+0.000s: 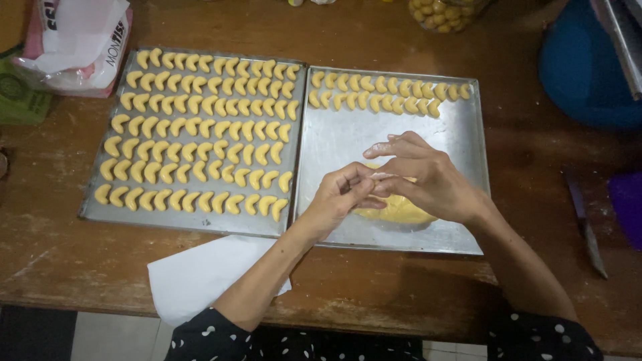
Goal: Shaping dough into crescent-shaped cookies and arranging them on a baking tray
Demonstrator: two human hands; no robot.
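Dough lump (pixel 401 210), pale yellow, lies on the near part of the right baking tray (pixel 461 134), mostly hidden under the hands. Both hands meet just above it. Left hand (pixel 338 197): fingers curled, tips pinched together on a small bit of dough at the point where the two hands touch. Right hand (pixel 428 180): fingers stretched toward the left, partly spread, fingertips meeting the left hand's pinch; whether it grips the same bit cannot be told, the piece is too small and covered. Fingers look floury or greasy.

Right tray, bare metal for the most part: two short rows of crescent-shaped raw cookies (pixel 384 93) along its far edge, the second row shorter than the first. Left baking tray (pixel 90 207) lies touching the right one, side by side, and is filled with crescent cookies (pixel 200 134) in about seven close rows, all curved the same way.

Both trays sit on a worn wooden table (pixel 521 174). White paper sheet (pixel 200 274) at the near table edge, partly under the left forearm, overhanging the edge. Plastic bag (pixel 77 43), white and pink, at the far left corner; a green packet (pixel 20 100) just beside it. Clear bag of small yellow balls (pixel 445 13) at the far edge. Blue rounded container (pixel 588 67) far right. Dark knife-like tool (pixel 585 214) lies right of the right tray, apart from it. Sleeves dark with white dots.
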